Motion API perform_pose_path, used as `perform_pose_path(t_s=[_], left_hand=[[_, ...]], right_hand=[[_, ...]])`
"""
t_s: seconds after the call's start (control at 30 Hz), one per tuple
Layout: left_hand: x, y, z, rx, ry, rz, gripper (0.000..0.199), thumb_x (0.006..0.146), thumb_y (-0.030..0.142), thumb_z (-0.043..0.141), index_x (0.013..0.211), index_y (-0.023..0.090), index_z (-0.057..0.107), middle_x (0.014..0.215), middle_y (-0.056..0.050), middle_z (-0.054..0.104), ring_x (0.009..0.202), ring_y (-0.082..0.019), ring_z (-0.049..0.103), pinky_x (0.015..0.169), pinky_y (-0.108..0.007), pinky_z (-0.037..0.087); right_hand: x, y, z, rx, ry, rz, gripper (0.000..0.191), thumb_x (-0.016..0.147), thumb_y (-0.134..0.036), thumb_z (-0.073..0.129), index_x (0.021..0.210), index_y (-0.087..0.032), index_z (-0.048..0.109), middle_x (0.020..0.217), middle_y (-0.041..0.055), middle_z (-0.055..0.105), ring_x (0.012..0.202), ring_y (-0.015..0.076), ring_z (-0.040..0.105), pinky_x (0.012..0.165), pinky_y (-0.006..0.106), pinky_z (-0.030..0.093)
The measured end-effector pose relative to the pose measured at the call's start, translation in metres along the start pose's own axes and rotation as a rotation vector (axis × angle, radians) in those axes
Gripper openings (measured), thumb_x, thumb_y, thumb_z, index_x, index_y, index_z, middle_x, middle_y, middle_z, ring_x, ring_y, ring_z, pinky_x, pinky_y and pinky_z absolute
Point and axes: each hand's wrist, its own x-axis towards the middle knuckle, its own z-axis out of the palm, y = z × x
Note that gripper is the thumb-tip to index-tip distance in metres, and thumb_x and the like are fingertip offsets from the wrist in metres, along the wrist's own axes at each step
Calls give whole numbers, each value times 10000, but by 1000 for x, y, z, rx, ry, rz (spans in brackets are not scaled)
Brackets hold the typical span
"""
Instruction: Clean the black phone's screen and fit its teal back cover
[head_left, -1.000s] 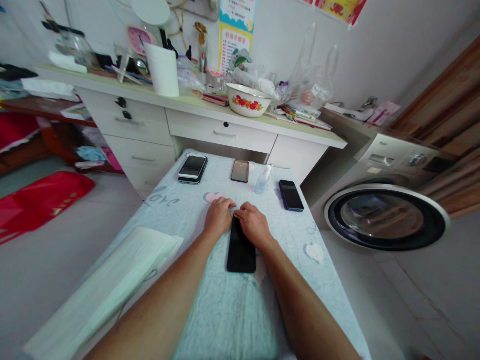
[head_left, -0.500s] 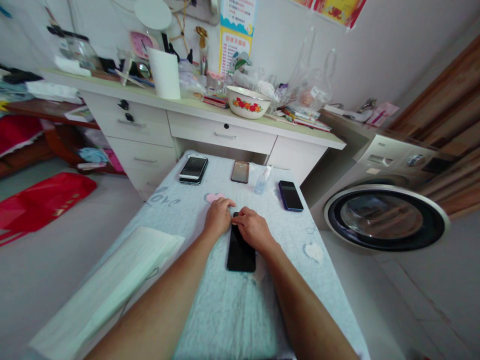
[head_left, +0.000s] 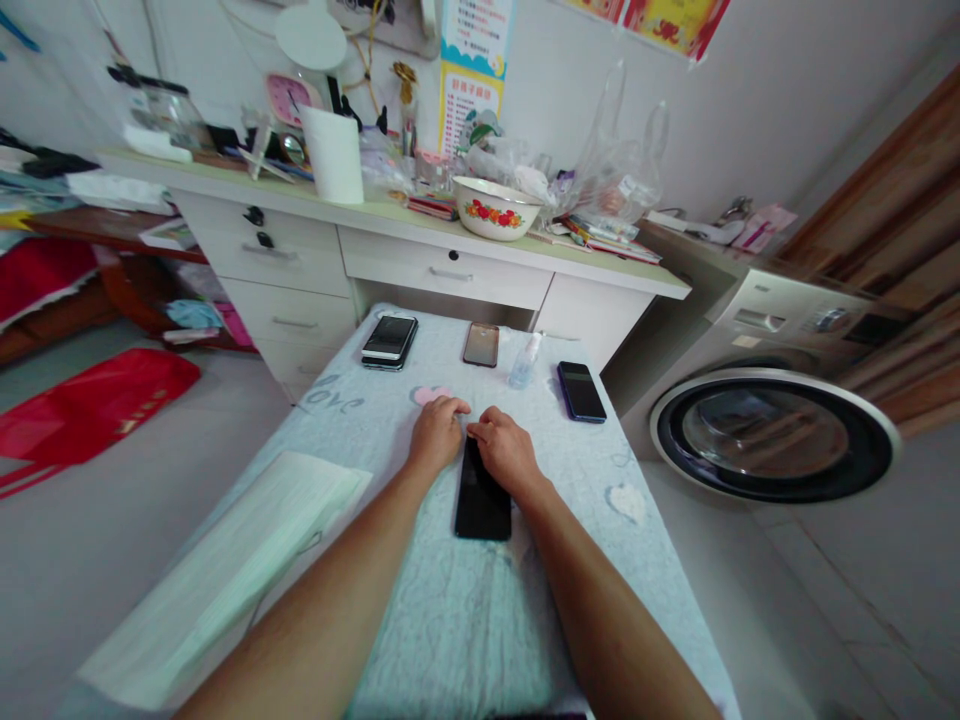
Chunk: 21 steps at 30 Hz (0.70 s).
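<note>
Working at the far end of the phone (head_left: 484, 508), flat on the cloth (head_left: 465, 620), likely calls for light, even pressure, the left hand (head_left: 438, 430) half-curled beside its far corner, the right hand (head_left: 505, 446) curled over its screen, with any grip unclear.

Glossy phone (head_left: 483, 508), matt cloth (head_left: 457, 630)

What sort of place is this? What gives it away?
Probably a room in a home: a front-loading washing machine stands beside a cluttered white desk with a flower-patterned bowl on top.
</note>
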Motion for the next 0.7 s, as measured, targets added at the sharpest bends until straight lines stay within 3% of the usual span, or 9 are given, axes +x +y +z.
perform_pose_path(t_s=[0.7], left_hand=[[-1,4,-2,40,-6,-6,295,767,21,439,870,178,666,949,-58,679,962,-189,599,919,-331,463]], right_hand=[[-13,23,-4,-33,53,188,326,1003,-288,390,1091,-278,705,1053,38,613,900,150,585,732,238,397]])
